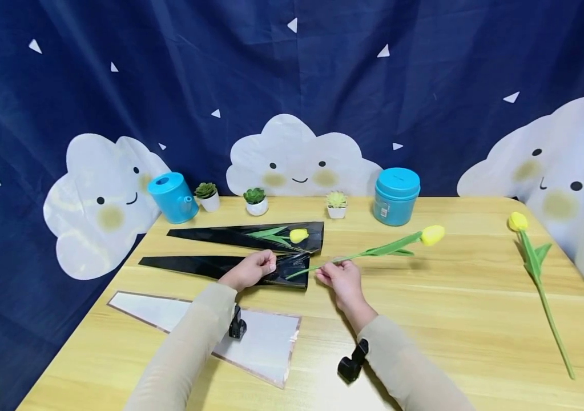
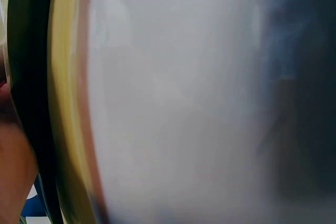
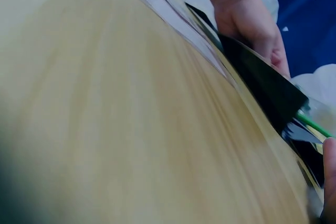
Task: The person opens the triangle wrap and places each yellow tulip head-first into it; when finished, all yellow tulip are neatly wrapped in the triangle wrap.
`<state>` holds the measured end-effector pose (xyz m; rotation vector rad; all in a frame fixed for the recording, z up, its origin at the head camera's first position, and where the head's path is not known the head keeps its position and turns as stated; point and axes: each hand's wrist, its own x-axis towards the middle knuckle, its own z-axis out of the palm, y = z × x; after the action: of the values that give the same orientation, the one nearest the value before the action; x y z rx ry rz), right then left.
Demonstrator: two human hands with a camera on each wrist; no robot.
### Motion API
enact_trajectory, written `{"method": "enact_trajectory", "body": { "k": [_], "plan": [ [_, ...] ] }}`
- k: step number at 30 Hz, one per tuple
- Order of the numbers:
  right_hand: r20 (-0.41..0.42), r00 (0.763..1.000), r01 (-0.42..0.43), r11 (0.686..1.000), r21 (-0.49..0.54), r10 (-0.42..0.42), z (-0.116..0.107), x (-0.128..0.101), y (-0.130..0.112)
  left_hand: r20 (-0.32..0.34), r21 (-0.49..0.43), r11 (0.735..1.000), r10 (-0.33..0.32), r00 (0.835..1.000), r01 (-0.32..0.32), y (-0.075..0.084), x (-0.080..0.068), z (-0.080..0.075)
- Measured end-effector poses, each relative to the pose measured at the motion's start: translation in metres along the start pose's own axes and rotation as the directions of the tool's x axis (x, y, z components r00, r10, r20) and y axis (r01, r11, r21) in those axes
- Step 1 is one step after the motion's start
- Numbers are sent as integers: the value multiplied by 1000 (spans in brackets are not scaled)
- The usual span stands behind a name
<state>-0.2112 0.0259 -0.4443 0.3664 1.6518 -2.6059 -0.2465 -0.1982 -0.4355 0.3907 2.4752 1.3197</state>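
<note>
My left hand (image 1: 250, 269) pinches the upper layer of the nearer black flower sleeve (image 1: 184, 264) close to its wide end. Between the thumb and fingers of my right hand (image 1: 344, 284) is the stem of a yellow artificial tulip (image 1: 389, 249), its bloom pointing right. The stem's lower end overlaps the sleeve's mouth. In the right wrist view, the green stem (image 3: 312, 123) reaches the sleeve's open end (image 3: 268, 85). Behind lies another black sleeve (image 1: 209, 235) with a yellow tulip (image 1: 298, 236) in it. The left wrist view mostly shows a blurred white sleeve (image 2: 157, 103).
In front, partly under my left forearm, lies a white sleeve (image 1: 266, 339) with a brownish edge. A loose yellow tulip (image 1: 538, 274) lies at the right. Along the back stand a blue watering can (image 1: 176, 200), several small potted succulents (image 1: 256, 202) and a blue lidded canister (image 1: 395, 197).
</note>
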Motion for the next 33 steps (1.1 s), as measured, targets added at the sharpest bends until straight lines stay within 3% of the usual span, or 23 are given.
{"method": "enact_trajectory", "body": {
  "k": [10, 18, 33],
  "plan": [
    [29, 998, -51, 995, -83, 54, 13, -5, 9, 14, -14, 999, 42, 999, -42, 3, -3, 1],
    [78, 992, -85, 979, -184, 100, 14, -14, 12, -21, 20, 997, -68, 997, 69, 5, 3, 4],
    [101, 993, -41, 988, -149, 57, 7, -15, 6, -3, 17, 999, -48, 999, 48, 5, 2, 2]
  ]
}}
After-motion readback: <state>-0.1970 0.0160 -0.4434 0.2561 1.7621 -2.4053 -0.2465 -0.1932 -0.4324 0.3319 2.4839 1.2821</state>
